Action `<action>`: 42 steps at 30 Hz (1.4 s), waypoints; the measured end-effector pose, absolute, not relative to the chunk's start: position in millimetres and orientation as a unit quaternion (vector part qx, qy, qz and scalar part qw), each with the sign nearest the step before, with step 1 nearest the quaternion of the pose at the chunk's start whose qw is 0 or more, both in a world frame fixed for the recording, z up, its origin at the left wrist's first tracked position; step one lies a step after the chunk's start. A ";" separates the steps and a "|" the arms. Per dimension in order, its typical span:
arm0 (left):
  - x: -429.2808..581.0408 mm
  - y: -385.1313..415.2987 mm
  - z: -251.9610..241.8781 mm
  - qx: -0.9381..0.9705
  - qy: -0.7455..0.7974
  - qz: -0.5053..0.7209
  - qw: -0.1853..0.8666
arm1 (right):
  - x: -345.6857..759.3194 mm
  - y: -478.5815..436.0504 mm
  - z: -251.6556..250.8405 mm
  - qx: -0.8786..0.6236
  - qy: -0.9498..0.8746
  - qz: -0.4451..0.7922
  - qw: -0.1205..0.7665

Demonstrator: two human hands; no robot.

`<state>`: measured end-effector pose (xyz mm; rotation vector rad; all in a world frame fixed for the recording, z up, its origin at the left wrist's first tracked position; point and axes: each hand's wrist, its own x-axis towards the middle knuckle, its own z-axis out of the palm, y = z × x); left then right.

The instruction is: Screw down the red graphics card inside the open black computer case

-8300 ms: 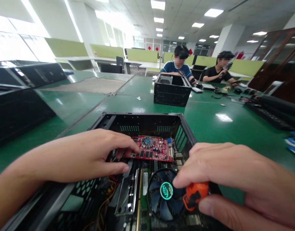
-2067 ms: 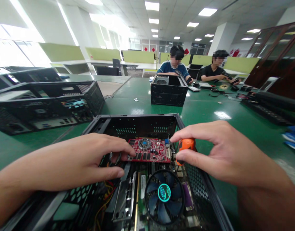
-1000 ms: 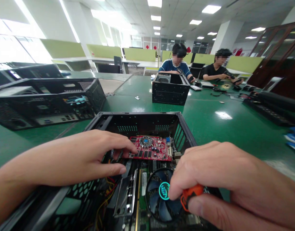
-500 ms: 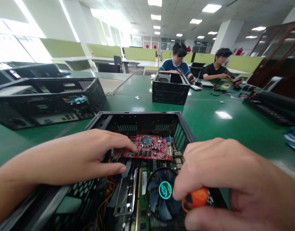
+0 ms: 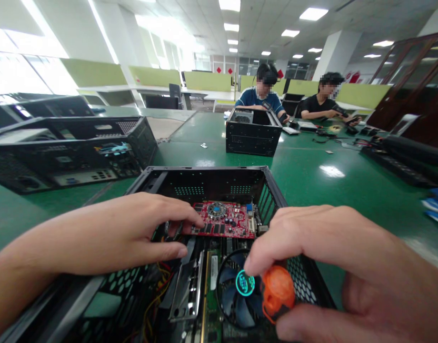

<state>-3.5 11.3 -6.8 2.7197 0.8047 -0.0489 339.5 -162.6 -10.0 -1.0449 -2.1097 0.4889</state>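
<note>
An open black computer case (image 5: 219, 168) lies in front of me. Inside it are a red graphics card (image 5: 236, 220), a round black fan (image 5: 236, 312) with a glowing hub, and a green memory stick (image 5: 214, 305). My left hand (image 5: 147, 233) reaches over the case's left part, its fingertips at the card's left edge and its thumb apart from them. Above the fan's right side, my right hand (image 5: 326, 267) has thumb and index finger around the orange and black end of a tool (image 5: 279, 288). The rest of the tool is hidden.
Another open black case (image 5: 72, 152) stands at the left on the green table (image 5: 312, 190), with more case parts behind it. A smaller case (image 5: 253, 138) stands farther back. Two people (image 5: 262, 95) sit across the table. Black parts and cables (image 5: 401, 157) lie at the right.
My right hand's index finger has lifted and moved left, so the thumb and index finger are wider apart. The orange tool end has shifted left over the fan. My left hand has stayed in place.
</note>
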 end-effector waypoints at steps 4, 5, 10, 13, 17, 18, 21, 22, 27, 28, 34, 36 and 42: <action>0.4 7.7 -2.8 0.944 0.286 -0.022 0.164 | 329.7 -160.4 -21.2 -0.344 -0.787 0.258 0.442; 1.3 6.8 -2.2 0.944 0.285 -0.024 0.167 | 327.2 -159.2 -23.5 -0.327 -0.784 0.269 0.454; 2.1 5.6 -2.3 0.948 0.275 -0.009 0.161 | 316.3 -149.9 -29.5 -0.276 -0.786 0.318 0.452; 0.4 6.4 -3.6 0.950 0.267 -0.009 0.159 | 314.6 -147.6 -30.9 -0.271 -0.785 0.319 0.456; -0.4 6.5 -5.3 0.953 0.263 -0.014 0.151 | 316.7 -149.2 -30.9 -0.268 -0.782 0.318 0.465; 0.1 6.4 -5.4 0.953 0.262 -0.014 0.148 | 317.2 -149.7 -30.2 -0.268 -0.785 0.317 0.460; 2.8 5.4 -3.8 0.953 0.264 -0.012 0.146 | 317.5 -150.8 -26.1 -0.278 -0.795 0.314 0.437; 3.9 4.9 -2.6 0.953 0.266 -0.016 0.147 | 317.0 -151.3 -24.4 -0.285 -0.799 0.310 0.429; 6.3 2.0 3.6 0.944 0.281 -0.021 0.171 | 312.7 -152.8 -19.5 -0.307 -0.812 0.306 0.392; 6.1 2.0 3.8 0.944 0.279 -0.021 0.174 | 312.2 -152.3 -20.0 -0.303 -0.810 0.317 0.389; 5.8 1.9 2.8 0.942 0.286 -0.032 0.175 | 313.4 -146.0 -31.2 -0.319 -0.794 0.343 0.387; 5.9 1.3 2.9 0.940 0.288 -0.032 0.181 | 312.4 -144.8 -32.2 -0.326 -0.789 0.353 0.383; 4.4 3.3 -0.3 0.942 0.290 -0.019 0.170 | 311.6 -149.0 -13.3 -0.326 -0.827 0.328 0.320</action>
